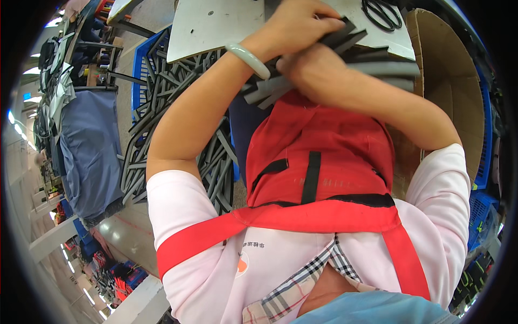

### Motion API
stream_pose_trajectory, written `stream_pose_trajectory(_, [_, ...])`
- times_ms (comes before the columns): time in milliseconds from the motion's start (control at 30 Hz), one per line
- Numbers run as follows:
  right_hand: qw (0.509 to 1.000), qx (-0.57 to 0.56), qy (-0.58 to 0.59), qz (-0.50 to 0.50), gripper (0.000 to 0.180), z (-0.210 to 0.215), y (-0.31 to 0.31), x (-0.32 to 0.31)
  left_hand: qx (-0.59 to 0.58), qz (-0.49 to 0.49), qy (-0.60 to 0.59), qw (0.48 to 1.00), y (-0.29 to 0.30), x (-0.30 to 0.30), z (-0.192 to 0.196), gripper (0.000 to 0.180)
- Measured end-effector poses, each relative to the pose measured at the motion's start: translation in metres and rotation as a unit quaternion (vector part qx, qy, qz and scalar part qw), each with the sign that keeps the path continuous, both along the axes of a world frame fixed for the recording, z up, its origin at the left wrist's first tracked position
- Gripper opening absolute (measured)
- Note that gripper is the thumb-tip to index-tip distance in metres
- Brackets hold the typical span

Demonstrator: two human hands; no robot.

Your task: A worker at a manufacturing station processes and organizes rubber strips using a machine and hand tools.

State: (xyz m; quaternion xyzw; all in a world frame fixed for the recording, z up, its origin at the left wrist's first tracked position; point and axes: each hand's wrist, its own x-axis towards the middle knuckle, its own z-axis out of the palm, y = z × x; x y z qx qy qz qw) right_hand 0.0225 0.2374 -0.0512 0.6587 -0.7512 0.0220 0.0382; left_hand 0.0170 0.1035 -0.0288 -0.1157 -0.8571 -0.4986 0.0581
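Fingers, left hand (302, 26): bent, with thumb and fingertips drawn close together at the upper ends of the dark strips; whether they pinch a strip, cannot tell. Fingers, right hand (307, 66): curled and slightly blurred, tips largely hidden; spread or pressed together, cannot tell. Hands: placed one before the other, the right nearer the body, the forearms converging from opposite sides. Bangle (248, 60): one, pale green, smooth, worn at the left wrist. Grey strips (386, 68): a loose bundle, long and narrow, in lighter and darker shades, lying at and under the hands, between the table edge and the body, some ends fanned out to the right, others showing below the right hand at left. Table (216, 27): white top, ahead of the hands. Black looped item (382, 13): one, on the table, right of the hands. Blue crate (138, 70): one, mesh-sided, at left, with many further grey lengths (218, 148) piled crosswise in and about it. Cardboard box (450, 81): one, brown, open, at right of the bundle. Red apron (321, 146): worn by the person, with black straps, over a pale shirt (216, 270) with checked collar. Blue cloth (90, 148): one large sheet, draped, far left. Second blue crate (480, 216): right margin, partly seen.
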Motion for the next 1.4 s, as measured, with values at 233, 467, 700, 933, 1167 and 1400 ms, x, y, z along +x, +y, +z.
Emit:
stream_pose_trajectory(233, [0.965,-0.095,-0.196,-0.145,0.048,0.056,0.083,-0.089,-0.075,0.018,-0.212,0.974,-0.076,0.063,-0.016,0.034])
stream_pose_trajectory(467, [0.909,-0.046,-0.332,-0.247,0.048,0.078,0.097,-0.123,0.075,-0.004,-0.203,0.976,-0.071,0.044,0.012,0.03])
stream_pose_trajectory(700, [0.9,-0.074,-0.345,-0.256,0.043,0.083,0.105,-0.166,0.241,-0.107,0.009,0.965,-0.08,0.004,0.021,0.023])
stream_pose_trajectory(933, [0.887,-0.084,-0.393,-0.226,0.038,0.08,0.091,-0.172,0.127,0.137,-0.146,0.971,-0.083,-0.013,0.014,0.022])
stream_pose_trajectory(1167, [0.873,-0.107,-0.402,-0.254,0.037,0.089,0.084,-0.174,0.119,0.172,-0.119,0.971,-0.086,-0.022,0.017,0.023])
stream_pose_trajectory(1400, [0.848,-0.115,-0.451,-0.253,0.026,0.093,0.074,-0.177,0.17,0.175,-0.129,0.961,-0.094,-0.036,0.017,0.022])
